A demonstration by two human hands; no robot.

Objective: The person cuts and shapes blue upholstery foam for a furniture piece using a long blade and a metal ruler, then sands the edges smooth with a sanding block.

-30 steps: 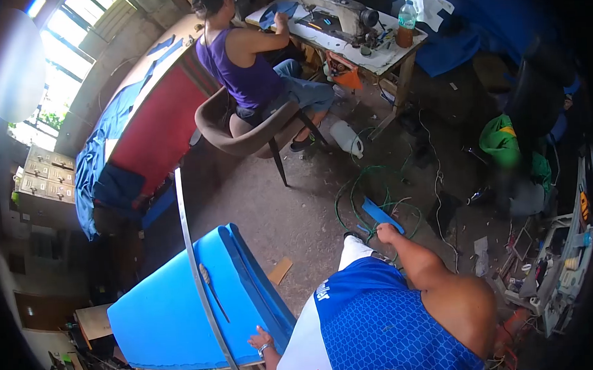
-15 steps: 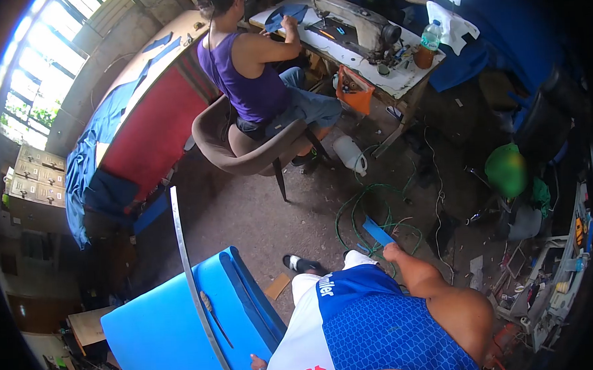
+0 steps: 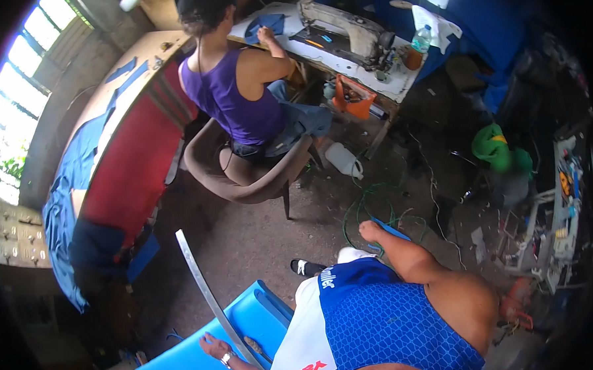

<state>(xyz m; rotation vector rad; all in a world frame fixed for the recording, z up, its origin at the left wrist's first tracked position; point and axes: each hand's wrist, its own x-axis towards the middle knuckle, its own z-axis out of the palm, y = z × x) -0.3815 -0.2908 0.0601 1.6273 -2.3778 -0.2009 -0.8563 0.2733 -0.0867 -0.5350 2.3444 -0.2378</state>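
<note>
— Right hand?
— My right hand (image 3: 370, 231) is closed on the end of the strip (image 3: 392, 230), low over the floor, just beside the cord (image 3: 357, 209).
— Risk?
— The strip may snag in the cord loops, and a tug would drag them along. My left hand (image 3: 215, 348) lies open on the sheet (image 3: 185, 368), touching the ruler (image 3: 207, 296). Leaning this far, I may shove both.

White garment panel (image 3: 302, 333), just beside the left hand (image 3: 215, 347): red lettering "Yaku". Adjacent white lettering only partly legible.
</note>
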